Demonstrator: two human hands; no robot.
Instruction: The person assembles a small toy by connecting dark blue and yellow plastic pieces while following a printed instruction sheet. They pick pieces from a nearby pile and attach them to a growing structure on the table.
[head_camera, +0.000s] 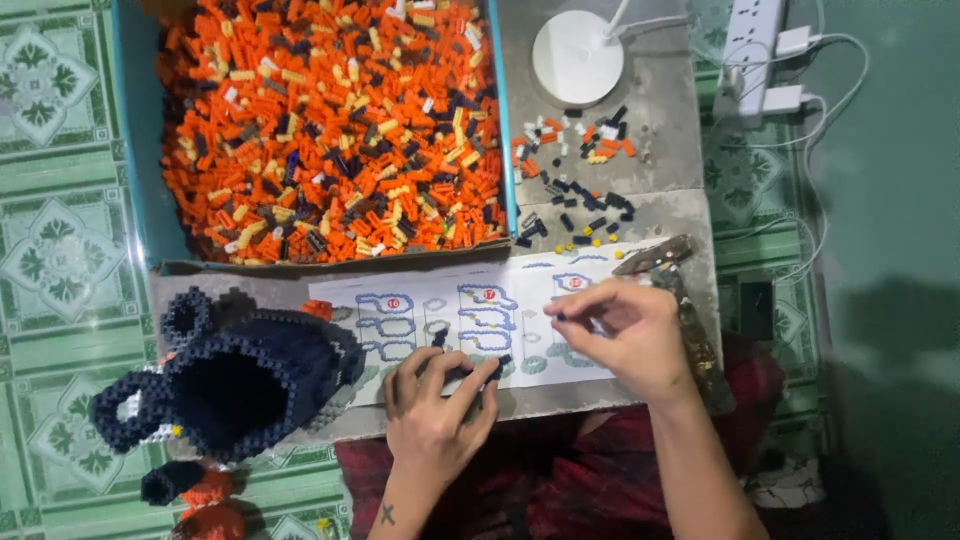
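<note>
My left hand (437, 405) rests on a printed instruction sheet (470, 300) and pinches a small assembly of dark blue bricks (478, 372) between thumb and fingers. My right hand (625, 335) hovers over the right part of the sheet, with a tiny dark brick (561, 317) pinched at the fingertips. A large, partly built dark blue brick model (235, 385) stands to the left of my left hand, with orange and white parts beneath it.
A blue-walled box (135, 130) full of orange, dark and yellow small bricks fills the upper left. Loose sorted bricks (580, 180) lie on the grey board (660, 100) beside a white lamp base (577, 57). A power strip (750, 40) lies top right, a rusty tool (690, 320) by my right hand.
</note>
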